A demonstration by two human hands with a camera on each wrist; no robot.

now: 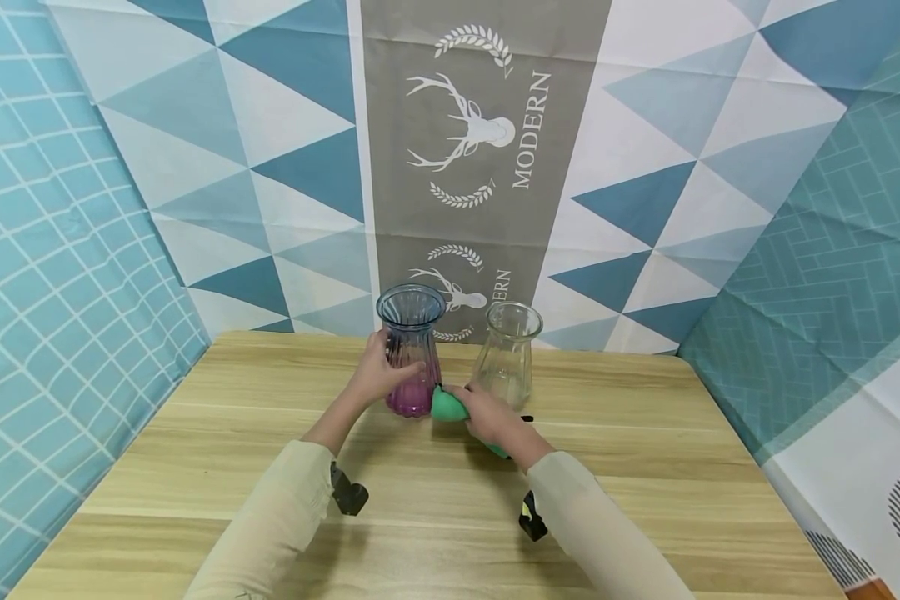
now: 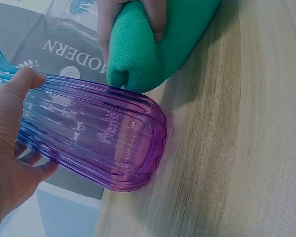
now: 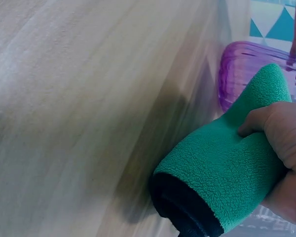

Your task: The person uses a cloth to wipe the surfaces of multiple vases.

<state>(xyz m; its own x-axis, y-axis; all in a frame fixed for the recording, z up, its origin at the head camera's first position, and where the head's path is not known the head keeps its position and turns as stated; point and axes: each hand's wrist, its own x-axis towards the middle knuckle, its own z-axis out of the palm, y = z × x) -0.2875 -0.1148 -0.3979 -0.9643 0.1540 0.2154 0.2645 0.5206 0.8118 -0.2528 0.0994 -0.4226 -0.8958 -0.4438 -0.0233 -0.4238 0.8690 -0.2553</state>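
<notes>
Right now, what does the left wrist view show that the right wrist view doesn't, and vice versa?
Left wrist only: the blue upper part of the two-tone vase, and the MODERN lettering on the backdrop.

Right wrist only: the dark trim at one end of the green cloth.

Both: the vase's purple base, the cloth, the wooden table, the right hand gripping the cloth, and at least part of the left hand at the vase.

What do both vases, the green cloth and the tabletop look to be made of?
Tinted vase: probably glass, glossy and ribbed; see-through with bright highlights, though plastic can't be ruled out.
Clear vase: likely glass too, shiny; the backdrop shows through it.
Cloth: soft fabric, perhaps microfibre, matt; fuzzy pile shows.
Tabletop: wood or wood-look laminate; pale, streaky grain.
</notes>
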